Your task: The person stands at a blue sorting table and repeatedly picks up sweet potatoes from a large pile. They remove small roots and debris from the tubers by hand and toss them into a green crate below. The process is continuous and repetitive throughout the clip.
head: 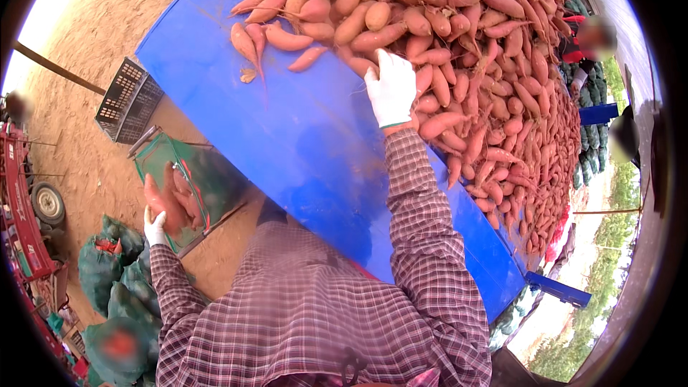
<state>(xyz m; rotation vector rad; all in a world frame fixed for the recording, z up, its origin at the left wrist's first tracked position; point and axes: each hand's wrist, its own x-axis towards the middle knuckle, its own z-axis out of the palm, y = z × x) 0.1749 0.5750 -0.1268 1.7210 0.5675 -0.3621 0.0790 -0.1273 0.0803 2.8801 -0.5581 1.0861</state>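
My right hand [395, 88], in a white glove, reaches to the near edge of a large heap of sweet potatoes [430, 21]. Its thumb and forefinger are on either side of the end of one sweet potato [361, 66]. At the left, my left hand [155, 228], also gloved, is at the mouth of a green mesh bag [220, 183], thumb and fingers apart. Right beside it, a long sweet potato [161, 201] and several others show blurred at the bag opening. The bag hangs on a metal frame [212, 231]. Loose sweet potatoes [247, 45] lie on the blue sheet [290, 134].
A black plastic crate [126, 99] stands on the dirt ground beyond the bag frame. Filled green mesh bags [99, 269] are grouped at lower left, near a red vehicle [27, 215]. Across the heap, at the right, another person's arm [579, 78] shows beside more filled bags [591, 134].
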